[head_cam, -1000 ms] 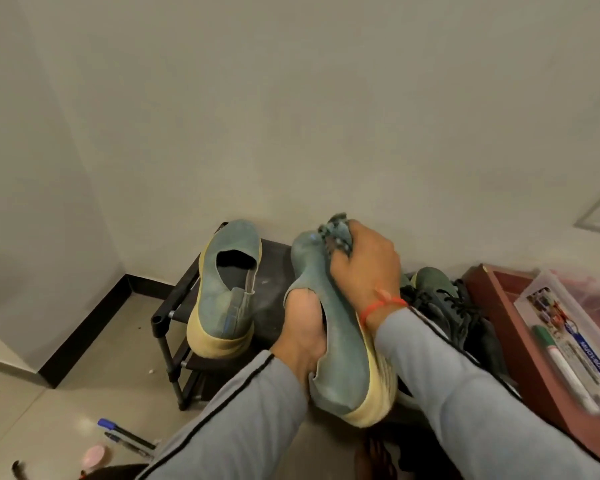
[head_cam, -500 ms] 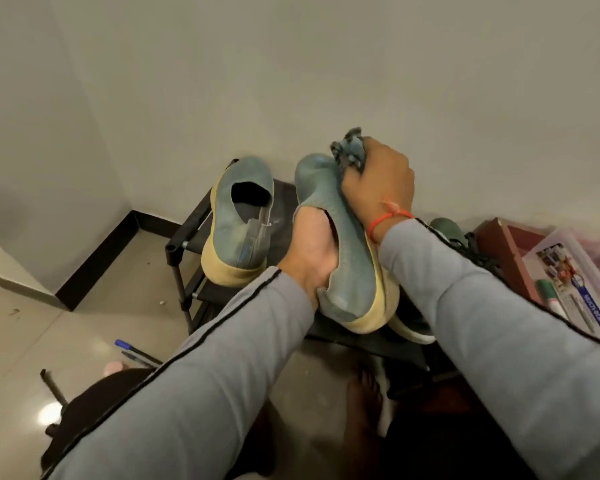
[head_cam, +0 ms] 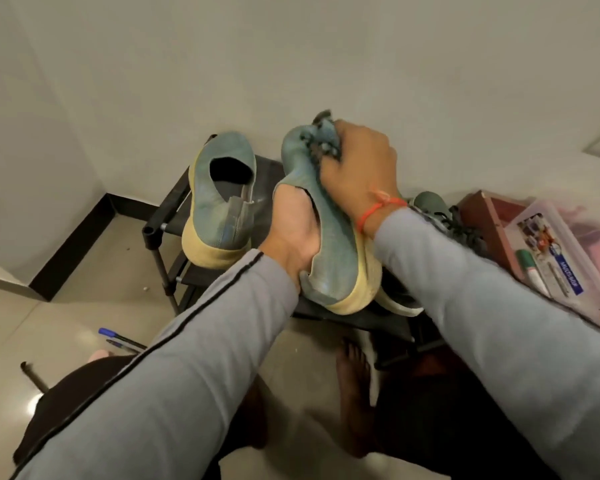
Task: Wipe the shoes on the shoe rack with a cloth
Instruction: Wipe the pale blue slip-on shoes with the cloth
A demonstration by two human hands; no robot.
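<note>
My left hand (head_cam: 293, 233) is pushed inside a teal slip-on shoe (head_cam: 329, 244) with a pale yellow sole and holds it up above the black shoe rack (head_cam: 163, 216). My right hand (head_cam: 357, 168) is closed around a crumpled dark patterned cloth (head_cam: 321, 142) and presses it against the toe of that shoe. The matching teal shoe (head_cam: 219, 199) stands on the rack's top shelf to the left. A dark green laced shoe (head_cam: 444, 216) lies on the rack to the right, partly hidden by my right arm.
A reddish-brown box (head_cam: 482, 216) and a clear plastic case with markers (head_cam: 561, 265) sit at the right. Two pens (head_cam: 118, 339) lie on the tiled floor at the left. My bare feet (head_cam: 354, 386) are below. The wall stands close behind the rack.
The view has shifted, tilting down and then slightly back. My right hand with the cloth has stayed at the toe of the held shoe, rubbing it. The left hand remains inside the shoe.
</note>
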